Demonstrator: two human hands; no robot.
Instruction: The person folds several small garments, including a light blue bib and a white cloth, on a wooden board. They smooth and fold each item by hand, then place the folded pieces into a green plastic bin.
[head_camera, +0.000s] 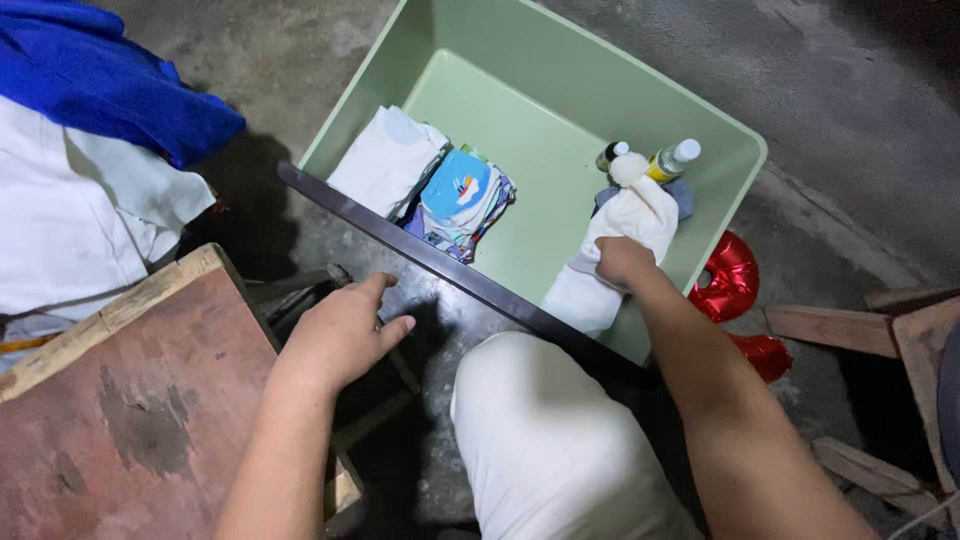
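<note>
White cloth lay inside the green tub beside two small bottles, right hand clamped on its middle, left hand idle with fingers loosely apart; firmer, lower grip judged advisable.

Right hand placed in bin on cloth bundle; two bottles just beyond; folded stacks left; left hand outside bin.

Pale green tub, white cloth, red balloon.
</note>
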